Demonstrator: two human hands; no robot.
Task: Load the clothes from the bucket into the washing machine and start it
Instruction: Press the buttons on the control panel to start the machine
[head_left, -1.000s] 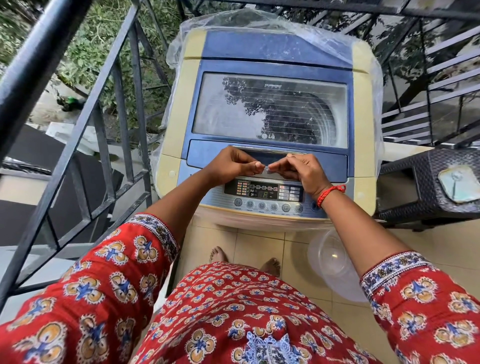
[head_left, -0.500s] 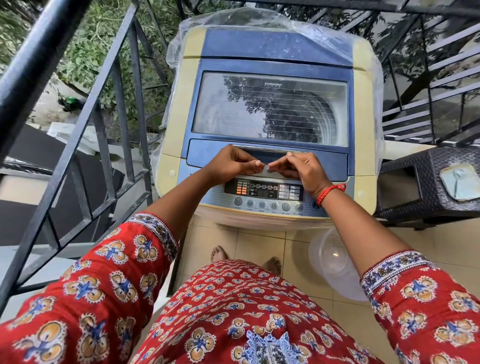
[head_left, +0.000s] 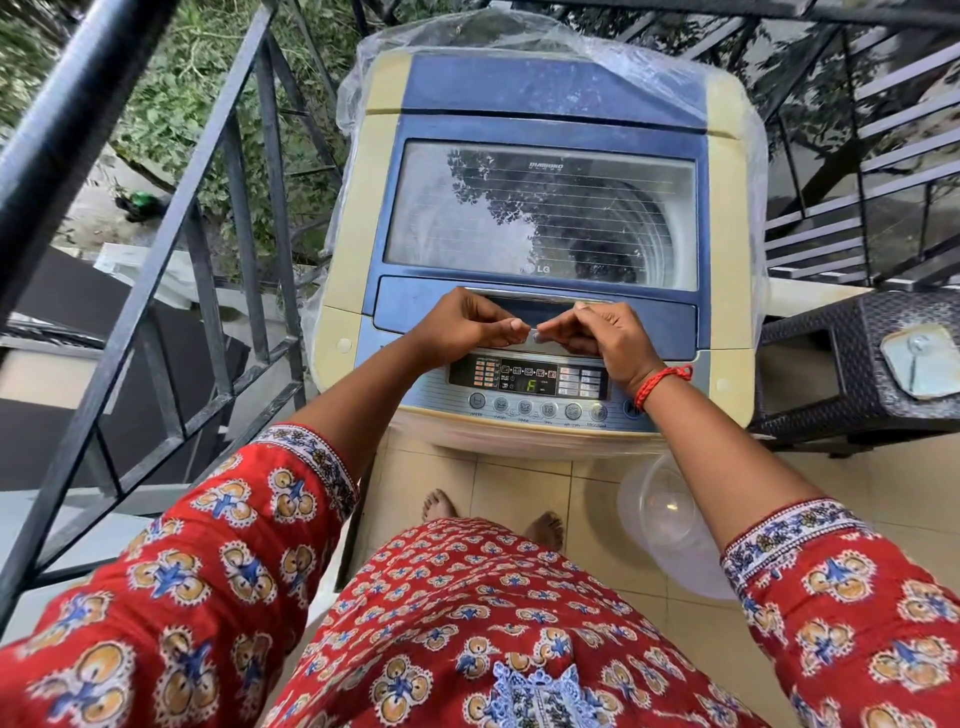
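The blue and cream top-load washing machine stands in front of me with its glass lid down. Its control panel is lit, with a green character on the display. My left hand and my right hand hover just above the panel with fingers curled. Their fingertips meet and pinch a small pale piece, too small to identify. A clear plastic tub lies on the floor below my right forearm and looks empty. No clothes are visible.
A clear plastic cover is pushed back over the machine's rear. A black metal railing runs along the left. A dark woven stool with a shiny square item stands to the right. Stairs rise behind it.
Both hands stay pinched together over the panel and have barely moved. The lid stays down.
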